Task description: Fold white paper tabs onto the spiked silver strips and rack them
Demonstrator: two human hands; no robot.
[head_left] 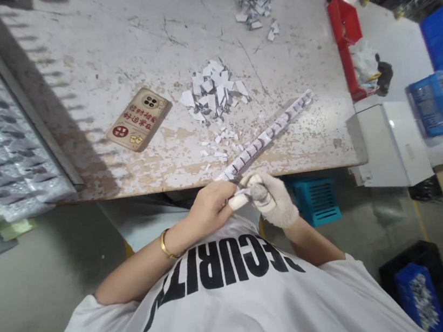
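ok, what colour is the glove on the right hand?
The glove is mostly off-white; it shows in the head view.

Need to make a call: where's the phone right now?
In the head view, the phone lies on the worktable, left of the nearer pile of pale chips, forward and left of the bare left hand.

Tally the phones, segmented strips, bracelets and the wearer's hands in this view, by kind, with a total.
Phone: 1
Segmented strip: 1
Bracelet: 1
Hands: 2, left hand and right hand
Total: 5
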